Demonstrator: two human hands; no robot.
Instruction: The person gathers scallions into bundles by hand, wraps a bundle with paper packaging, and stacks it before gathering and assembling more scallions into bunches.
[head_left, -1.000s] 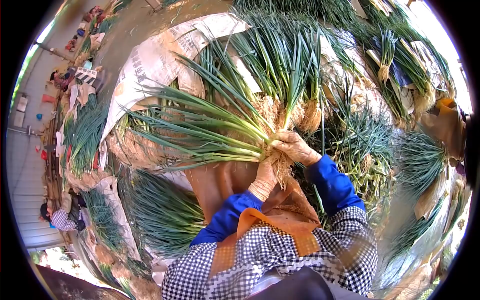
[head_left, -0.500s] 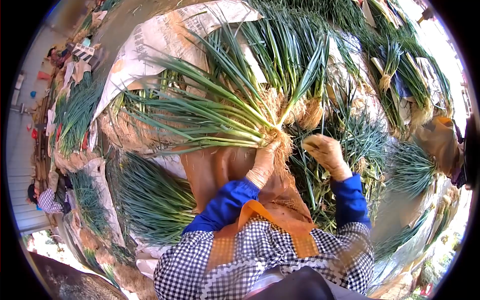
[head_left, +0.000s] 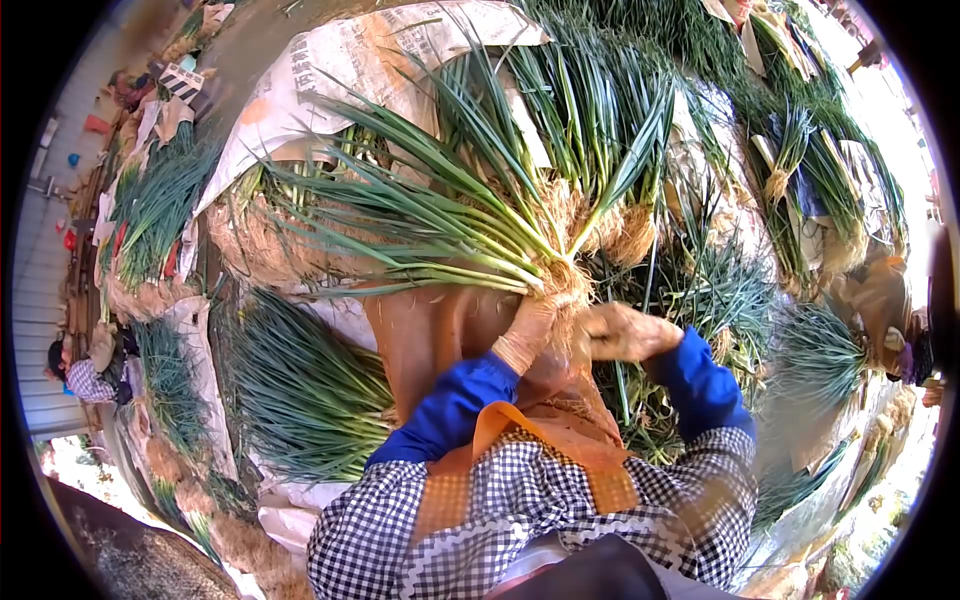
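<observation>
My left hand is closed around the root end of a bunch of green garlic. The long leaves fan out up and to the left, and the pale, stringy roots hang over the fingers. Right beside those roots is my right hand, its fingers bent together and pointing left. Its fingertips are slightly blurred, so what they pinch, if anything, cannot be made out. Under both hands, a brown apron covers my lap.
More bunches with roots lie ahead. A green pile is at my left, with loose leafy stalks at my right. A printed white sack lies beyond. Another person is at the far left.
My right hand has moved left and slightly down, from apart on the right to beside the roots. My left hand keeps its hold on the bunch, which has shifted slightly right in view.
</observation>
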